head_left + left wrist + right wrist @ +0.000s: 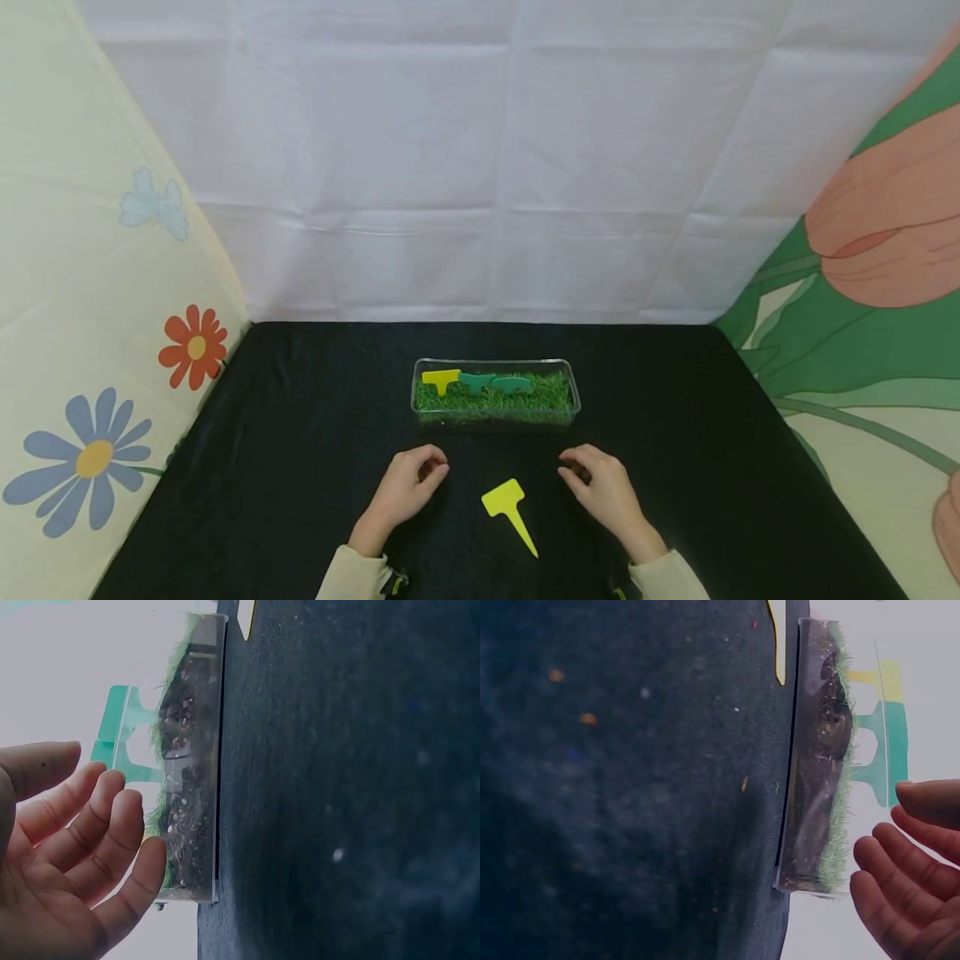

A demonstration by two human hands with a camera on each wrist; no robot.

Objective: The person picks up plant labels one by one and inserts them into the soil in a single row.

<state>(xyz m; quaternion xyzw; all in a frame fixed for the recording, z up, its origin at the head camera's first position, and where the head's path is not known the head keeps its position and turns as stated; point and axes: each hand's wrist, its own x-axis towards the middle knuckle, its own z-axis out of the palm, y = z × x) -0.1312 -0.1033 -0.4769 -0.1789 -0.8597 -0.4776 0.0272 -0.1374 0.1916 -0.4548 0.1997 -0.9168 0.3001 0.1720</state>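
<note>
A yellow T-shaped plant label (pixel 507 503) lies flat on the black cloth between the two hands, its pointed stem toward the person. My left hand (pixel 408 483) rests to its left with loosely curled fingers and nothing in them. On the other side my right hand (pixel 602 488) is likewise loosely curled and holds nothing. Behind them stands a clear planter box (pixel 495 418) of soil and green grass. One yellow label (pixel 441 379) and two green labels, a left one (pixel 476 382) and a right one (pixel 512 384), stand upright in the grass, side by side from the left end.
Black cloth (pixel 315 400) covers the table. A white sheet (pixel 495 167) hangs at the back. Flower-printed fabric closes in the left side (pixel 97 292) and the right side (pixel 862 350).
</note>
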